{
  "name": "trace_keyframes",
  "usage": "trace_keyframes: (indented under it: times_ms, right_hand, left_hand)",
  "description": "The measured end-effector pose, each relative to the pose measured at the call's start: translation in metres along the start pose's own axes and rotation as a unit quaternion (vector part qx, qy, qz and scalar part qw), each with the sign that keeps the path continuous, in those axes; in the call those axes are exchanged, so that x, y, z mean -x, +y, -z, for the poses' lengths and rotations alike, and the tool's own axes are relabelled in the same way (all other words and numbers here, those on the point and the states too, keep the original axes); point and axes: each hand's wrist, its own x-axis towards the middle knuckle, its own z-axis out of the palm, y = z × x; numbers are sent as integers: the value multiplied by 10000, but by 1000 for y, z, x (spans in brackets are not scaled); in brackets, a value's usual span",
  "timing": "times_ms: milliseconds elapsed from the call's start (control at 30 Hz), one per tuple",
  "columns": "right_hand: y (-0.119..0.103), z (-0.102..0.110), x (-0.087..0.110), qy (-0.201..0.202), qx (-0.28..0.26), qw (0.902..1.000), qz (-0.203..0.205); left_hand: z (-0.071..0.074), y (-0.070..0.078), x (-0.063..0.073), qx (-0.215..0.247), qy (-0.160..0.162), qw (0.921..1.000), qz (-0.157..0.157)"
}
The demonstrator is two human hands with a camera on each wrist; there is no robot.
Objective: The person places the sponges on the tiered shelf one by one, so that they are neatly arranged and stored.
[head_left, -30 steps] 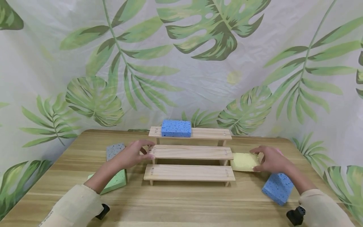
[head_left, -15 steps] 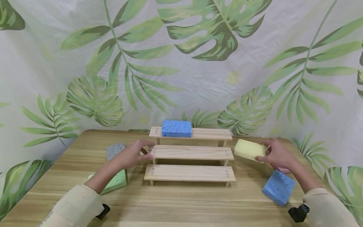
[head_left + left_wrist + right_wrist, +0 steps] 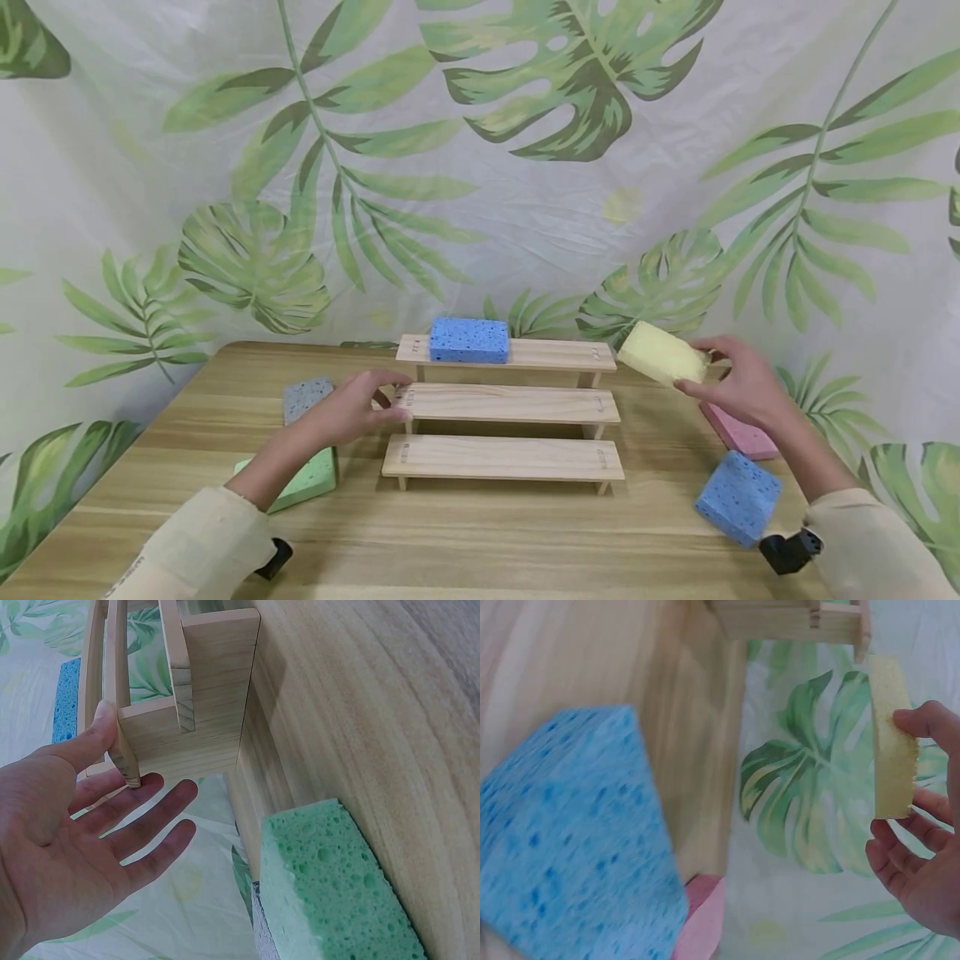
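Observation:
A three-tier wooden display stand (image 3: 502, 457) stands mid-table, with a blue sponge (image 3: 468, 340) on the left part of its top tier. My left hand (image 3: 360, 408) grips the left end of the middle tier, and the left wrist view shows thumb and fingertips on either side of that board end (image 3: 124, 757). Raised at the stand's right is a yellow sponge (image 3: 660, 354), pinched at its right end by my right hand (image 3: 742, 383). In the right wrist view the thumb presses one face of this sponge (image 3: 892, 742), fingers on the other side.
On the right of the wooden table (image 3: 495, 550) lie another blue sponge (image 3: 738, 498) and a pink sponge (image 3: 738, 432), partly behind the right wrist. Grey (image 3: 306, 398) and green (image 3: 307, 482) sponges lie left. A leaf-patterned cloth (image 3: 525, 233) hangs behind the table.
My right hand has lifted the yellow sponge from the table beside the stand to about top-tier height and tilted it. The pink sponge has come into fuller view. My left hand stays put.

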Motion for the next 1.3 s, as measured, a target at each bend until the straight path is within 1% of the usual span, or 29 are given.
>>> trace_keyframes:
  times_ms: [133,367,567,800,1000,1200,1300]
  right_hand:
    - [-12,-2,-4,162,-191,9995,205]
    - [-39,-12,-14,235,-655,9957,612]
    - [-57,-21,-20,196,-730,9941,779]
    - [-64,-31,-29,45,-687,9933,928]
    - [-71,-40,-33,-190,-806,9926,892]
    - [-77,-45,-37,-179,-820,9916,982]
    - [-79,-46,-38,-209,-845,9917,948]
  left_hand:
    - [-1,0,-1,6,-7,10000,0]
    - [0,-1,-1,-26,67,10000,-48]
    - [0,-1,-2,-57,71,9999,-57]
    - [0,-1,-2,-64,57,10000,-40]
    - [0,0,-2,-45,7,10000,-20]
    - [0,-1,-1,-25,16,10000,-55]
    - [0,0,-1,-21,25,10000,-64]
